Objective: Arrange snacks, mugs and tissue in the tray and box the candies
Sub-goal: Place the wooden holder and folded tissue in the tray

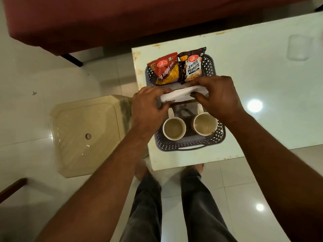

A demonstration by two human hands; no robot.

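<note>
A dark perforated tray (183, 147) stands on the glass table. At its far end lie a red bhujia sev packet (167, 69) and a dark salted peanuts packet (192, 66), side by side. Two cream mugs, the left mug (174, 128) and the right mug (204, 123), stand at the near end with handles pointing away. Above the tray's middle, my left hand (148, 107) and my right hand (218, 96) both pinch a white tissue (181, 93) stretched between them. No candies or candy box are visible.
The glass table (262, 84) extends to the right; a faint clear container (298, 47) rests at its far right. A beige plastic stool (87, 135) stands left of the table. A maroon seat (87, 23) lies beyond. My legs are below the table edge.
</note>
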